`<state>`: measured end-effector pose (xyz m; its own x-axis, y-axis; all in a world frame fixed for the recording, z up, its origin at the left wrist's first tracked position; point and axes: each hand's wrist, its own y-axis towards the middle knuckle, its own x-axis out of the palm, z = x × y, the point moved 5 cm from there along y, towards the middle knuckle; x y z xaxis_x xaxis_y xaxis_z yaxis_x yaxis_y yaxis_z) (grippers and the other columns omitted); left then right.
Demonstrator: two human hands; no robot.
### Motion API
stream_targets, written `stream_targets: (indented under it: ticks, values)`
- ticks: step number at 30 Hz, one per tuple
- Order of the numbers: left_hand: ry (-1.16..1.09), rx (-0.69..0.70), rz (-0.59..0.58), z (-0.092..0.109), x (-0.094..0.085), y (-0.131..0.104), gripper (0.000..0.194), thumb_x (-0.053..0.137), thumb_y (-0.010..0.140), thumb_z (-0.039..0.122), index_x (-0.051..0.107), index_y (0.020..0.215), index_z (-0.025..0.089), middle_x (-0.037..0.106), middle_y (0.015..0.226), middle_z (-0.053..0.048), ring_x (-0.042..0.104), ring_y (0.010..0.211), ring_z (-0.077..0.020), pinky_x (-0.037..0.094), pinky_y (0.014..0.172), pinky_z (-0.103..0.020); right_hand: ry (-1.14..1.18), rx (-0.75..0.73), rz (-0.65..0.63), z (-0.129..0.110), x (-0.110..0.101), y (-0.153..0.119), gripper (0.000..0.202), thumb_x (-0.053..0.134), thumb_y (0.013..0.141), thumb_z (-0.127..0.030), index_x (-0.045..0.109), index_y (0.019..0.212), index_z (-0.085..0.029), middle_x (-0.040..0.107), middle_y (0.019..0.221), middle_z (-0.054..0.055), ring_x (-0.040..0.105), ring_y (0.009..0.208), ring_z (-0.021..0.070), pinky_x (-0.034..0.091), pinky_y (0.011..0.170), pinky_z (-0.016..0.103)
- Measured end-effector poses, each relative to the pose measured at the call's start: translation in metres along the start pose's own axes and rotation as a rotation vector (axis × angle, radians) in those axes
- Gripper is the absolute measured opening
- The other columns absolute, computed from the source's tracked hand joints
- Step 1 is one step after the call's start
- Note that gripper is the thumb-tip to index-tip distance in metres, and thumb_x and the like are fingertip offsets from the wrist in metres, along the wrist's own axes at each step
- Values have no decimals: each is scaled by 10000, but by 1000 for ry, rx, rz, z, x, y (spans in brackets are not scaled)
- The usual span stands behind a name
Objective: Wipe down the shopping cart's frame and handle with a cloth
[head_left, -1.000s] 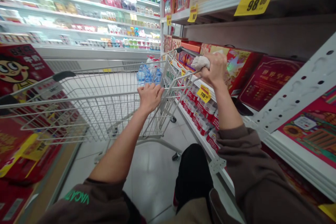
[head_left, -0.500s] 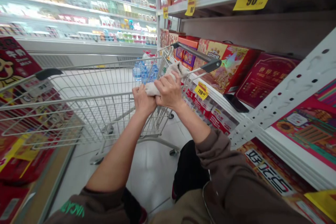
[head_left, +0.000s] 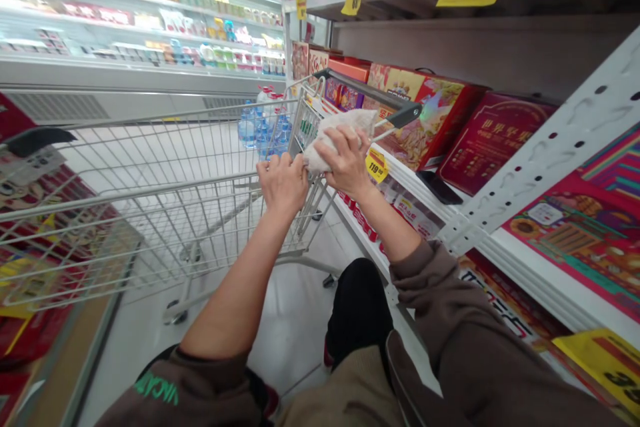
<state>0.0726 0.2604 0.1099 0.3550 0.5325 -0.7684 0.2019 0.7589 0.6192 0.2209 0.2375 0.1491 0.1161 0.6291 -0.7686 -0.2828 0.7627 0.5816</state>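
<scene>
My left hand [head_left: 284,183] is curled over the near top rail of a wire shopping cart [head_left: 200,203], its fingers bent down around the metal and its knuckles up. My right hand [head_left: 349,161] is just to the right of it, gripping a pale, whitish cloth [head_left: 334,140], with the fingers wrapped over the top and the cloth bunched under them. The cloth lies at the right end of the cart, close to the fingertips of my left hand; I cannot tell whether it touches them. A dark handle bar [head_left: 367,90] runs along that end, beyond the cloth and to its right.

Past the cart, on the far floor, stand large clear blue bottles [head_left: 265,128] with red tops. Farther off, at the left, is a bright refrigerated case [head_left: 150,27] stocked with small packages. On the right, white shelving [head_left: 493,197] holds red and gold gift boxes [head_left: 435,113], with a dark phone-like object [head_left: 439,187] lying at the shelf's edge. A yellow price tag [head_left: 377,165] reading 119 hangs just right of my right hand.
</scene>
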Motion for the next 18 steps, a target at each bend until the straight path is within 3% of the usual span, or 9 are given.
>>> stream_targets:
  ticks: [4, 8, 11, 14, 18]
  values:
    - [12, 68, -26, 6, 0, 0, 442, 255, 1081, 413, 656, 1096, 227, 681, 1076, -144, 574, 1076, -352, 370, 935, -507, 59, -12, -74, 14, 22, -17, 509, 466, 980, -288, 559, 1453, -450, 524, 1589, 17, 384, 1446, 315, 244, 1173, 544]
    - [50, 112, -110, 6, -2, 7, 465, 241, 1083, 454, 647, 1095, 229, 702, 1064, -140, 616, 1036, -342, 406, 871, -468, 18, 232, -92, 52, 26, -36, 509, 431, 968, -258, 619, 1423, -386, 552, 1523, 90, 421, 1379, 333, 285, 1135, 539]
    - [57, 125, -293, -1, -1, 23, 440, 269, 1077, 509, 641, 1085, 274, 730, 1030, -93, 652, 952, -303, 435, 814, -404, 11, 378, -64, 61, 26, -48, 552, 448, 928, -242, 616, 1448, -316, 536, 1473, 143, 419, 1385, 354, 294, 1119, 562]
    - [45, 174, -475, -10, 1, 39, 439, 284, 1064, 569, 638, 1074, 310, 740, 1054, -65, 671, 927, -292, 461, 801, -385, 40, 462, -24, 66, 19, -54, 567, 456, 917, -259, 610, 1462, -261, 492, 1468, 174, 418, 1397, 359, 321, 1119, 563]
    - [75, 233, -523, -23, 5, 49, 488, 267, 1046, 630, 635, 1085, 311, 727, 1043, -80, 683, 941, -314, 492, 802, -404, 9, 643, 168, 86, -8, -45, 646, 450, 925, -297, 494, 1561, -191, 408, 1486, 216, 338, 1468, 391, 342, 1132, 602]
